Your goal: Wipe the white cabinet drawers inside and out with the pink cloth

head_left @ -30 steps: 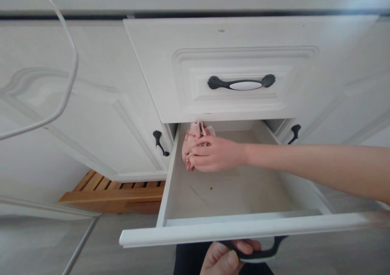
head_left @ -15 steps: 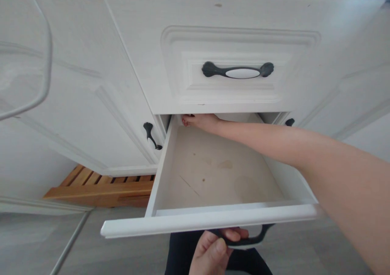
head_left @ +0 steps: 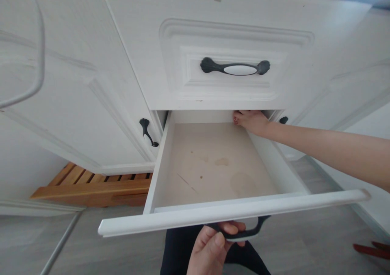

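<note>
A white drawer (head_left: 179, 220) is pulled out of the cabinet, its beige bottom (head_left: 210, 149) marked with stains and a thin scratch. Below the drawer front, my left hand (head_left: 213, 246) is closed around its dark handle (head_left: 258, 228). My right hand (head_left: 251, 121) reaches into the back right corner of the drawer, fingers curled down beside the back wall. The upper drawer front partly hides those fingers, and I cannot make out whether anything is in them.
Above is a shut drawer (head_left: 292, 80) with a dark and white handle (head_left: 236, 68). Cabinet doors flank it. A slatted wooden piece (head_left: 91, 189) lies low on the left. A white curved tube or cable (head_left: 41, 51) hangs at the upper left. Something red (head_left: 368, 251) is on the floor at right.
My right hand has moved from the back left corner of the drawer to the back right corner. My left hand stays on the handle. The view has shifted slightly.
</note>
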`<state>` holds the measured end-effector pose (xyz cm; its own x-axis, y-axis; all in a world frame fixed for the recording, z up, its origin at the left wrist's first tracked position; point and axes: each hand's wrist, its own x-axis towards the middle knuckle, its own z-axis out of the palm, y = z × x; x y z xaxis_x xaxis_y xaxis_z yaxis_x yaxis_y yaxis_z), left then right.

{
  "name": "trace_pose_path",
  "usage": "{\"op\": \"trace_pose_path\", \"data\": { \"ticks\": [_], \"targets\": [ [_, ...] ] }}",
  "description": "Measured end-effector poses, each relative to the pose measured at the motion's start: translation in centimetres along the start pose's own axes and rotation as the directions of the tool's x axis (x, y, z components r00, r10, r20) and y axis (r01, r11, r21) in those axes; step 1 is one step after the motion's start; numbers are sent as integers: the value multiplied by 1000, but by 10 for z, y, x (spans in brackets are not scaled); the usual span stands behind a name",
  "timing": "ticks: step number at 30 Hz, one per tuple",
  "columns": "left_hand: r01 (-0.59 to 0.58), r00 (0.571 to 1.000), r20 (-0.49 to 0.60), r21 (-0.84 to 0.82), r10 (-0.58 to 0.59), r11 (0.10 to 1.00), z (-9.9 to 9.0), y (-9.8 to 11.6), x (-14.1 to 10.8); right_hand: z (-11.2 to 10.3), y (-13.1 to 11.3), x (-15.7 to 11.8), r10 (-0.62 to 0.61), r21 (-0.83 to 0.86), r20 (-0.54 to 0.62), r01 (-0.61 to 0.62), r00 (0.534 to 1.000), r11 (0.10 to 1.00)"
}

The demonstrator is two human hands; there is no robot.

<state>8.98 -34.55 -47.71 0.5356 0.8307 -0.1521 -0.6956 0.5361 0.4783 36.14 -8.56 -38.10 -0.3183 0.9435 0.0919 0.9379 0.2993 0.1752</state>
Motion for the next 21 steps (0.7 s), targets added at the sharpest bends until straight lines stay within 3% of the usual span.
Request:
{"op": "trace_pose_path", "data": {
  "ticks": [2,4,6,9,11,16,21],
  "targets": [
    [-5,1000,4,-4,5,1000,1,-1,0,1,-1,-1,91,-208,53,-78,994,975],
    [-15,1000,6,-3,16,1000,0,-2,0,1,-9,2,163,-313,74,-133,984,941],
    [-20,1000,13,-1,20,1000,-1,-3,0,1,-19,4,81,-350,94,-43,992,936],
    [-22,999,41,11,21,1000,-5,-5,-1,1,-28,3,-187,-424,79,203,979,882],
    [-25,998,62,25,23,999,-8,-5,-1,2,-26,3,-231,-465,60,232,971,854],
    [-53,997,56,49,50,997,-9,-5,-2,17,-11,8,-75,-513,210,175,975,840],
    [-96,995,30,48,94,994,-9,-7,-3,32,-9,22,7,-362,151,49,988,931]
  ]
}}
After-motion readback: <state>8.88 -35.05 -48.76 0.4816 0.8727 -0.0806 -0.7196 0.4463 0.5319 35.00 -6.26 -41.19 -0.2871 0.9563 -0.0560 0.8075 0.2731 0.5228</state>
